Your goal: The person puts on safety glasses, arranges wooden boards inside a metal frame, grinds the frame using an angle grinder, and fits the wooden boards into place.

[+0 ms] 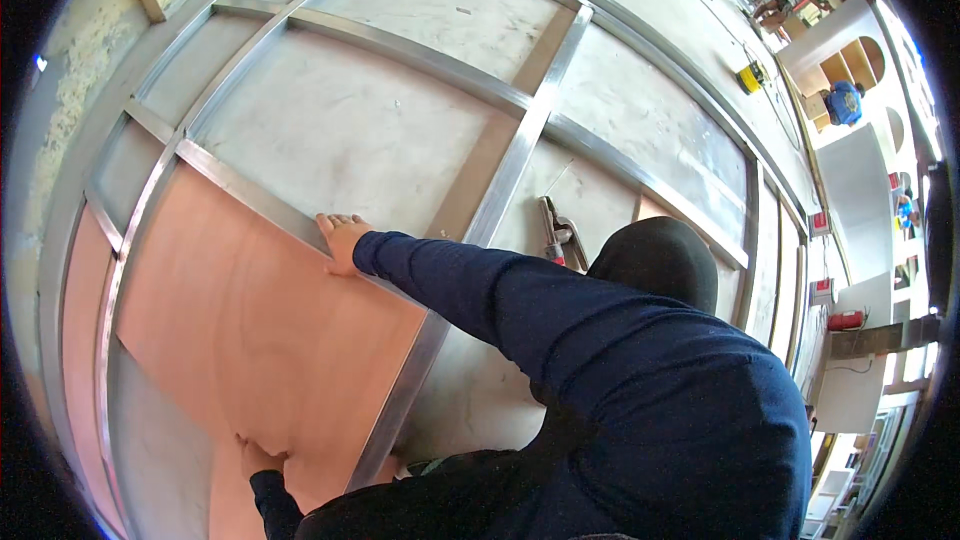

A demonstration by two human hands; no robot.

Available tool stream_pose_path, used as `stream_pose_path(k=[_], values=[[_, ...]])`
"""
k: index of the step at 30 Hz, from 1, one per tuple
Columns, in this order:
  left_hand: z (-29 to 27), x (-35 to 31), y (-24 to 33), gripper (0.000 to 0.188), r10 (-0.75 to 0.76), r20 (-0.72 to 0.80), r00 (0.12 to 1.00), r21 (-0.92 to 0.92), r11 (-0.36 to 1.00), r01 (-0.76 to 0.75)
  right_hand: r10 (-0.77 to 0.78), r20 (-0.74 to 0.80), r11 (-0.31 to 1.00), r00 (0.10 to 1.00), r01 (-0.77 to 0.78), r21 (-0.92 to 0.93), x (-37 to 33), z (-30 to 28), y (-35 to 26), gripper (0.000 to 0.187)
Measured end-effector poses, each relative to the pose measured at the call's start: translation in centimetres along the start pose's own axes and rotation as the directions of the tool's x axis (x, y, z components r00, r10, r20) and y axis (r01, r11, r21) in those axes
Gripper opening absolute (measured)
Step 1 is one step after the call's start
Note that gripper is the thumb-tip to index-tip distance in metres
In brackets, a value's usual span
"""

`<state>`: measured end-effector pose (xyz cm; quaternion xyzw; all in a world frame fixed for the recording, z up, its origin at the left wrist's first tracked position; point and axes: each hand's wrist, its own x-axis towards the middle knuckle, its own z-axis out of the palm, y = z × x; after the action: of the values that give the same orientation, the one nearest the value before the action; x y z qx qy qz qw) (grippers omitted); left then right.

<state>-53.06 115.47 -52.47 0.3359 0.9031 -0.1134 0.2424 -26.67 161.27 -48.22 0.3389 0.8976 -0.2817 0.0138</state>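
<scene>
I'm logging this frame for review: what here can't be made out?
- Left hand: fingers partly hidden by the plywood sheet edge; grip unclear.
- Right hand: palm flat on the sheet, underside unseen.
- Clamp tool: lower end hidden behind the dark hood.
- Metal frame: cut off by the picture's rim.

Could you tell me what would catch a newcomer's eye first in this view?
The large pinkish-orange plywood panel at lower left stands out, lying inside a grey metal frame on the concrete floor. A person in a dark blue sleeve presses it: the right hand flat on its upper edge, the left hand on its lower part. A metal clamp tool lies just beyond the frame bar.
</scene>
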Motion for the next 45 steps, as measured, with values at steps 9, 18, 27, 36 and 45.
stream_pose_path(k=[9,18,27,36,45], values=[[-3.6,2.2,17.7,0.129,0.414,-0.021,0.91,-0.093,0.905,-0.414,-0.127,0.723,0.84,0.678,0.461,-0.285,4.7,-8.0,8.1,0.09],[-4.4,1.8,19.1,0.13,0.369,0.006,0.929,-0.229,0.905,-0.358,-0.062,0.343,0.831,0.937,0.239,-0.502,1.8,-23.2,15.0,0.082],[-2.6,2.5,19.4,0.113,0.328,-0.02,0.944,0.137,0.937,-0.322,-0.374,-0.128,0.845,0.919,0.281,-0.455,2.4,-8.7,22.0,0.076],[-4.8,2.8,21.3,0.111,0.221,0.109,0.969,0.297,0.923,-0.244,-0.297,0.155,0.821,0.942,0.335,-0.463,-4.1,-6.7,23.4,0.089],[-0.6,-1.0,25.0,0.031,0.191,0.052,0.98,-0.146,0.972,-0.182,-0.152,0.265,0.808,0.952,0.274,-0.522,-4.3,-7.6,20.1,0.097]])
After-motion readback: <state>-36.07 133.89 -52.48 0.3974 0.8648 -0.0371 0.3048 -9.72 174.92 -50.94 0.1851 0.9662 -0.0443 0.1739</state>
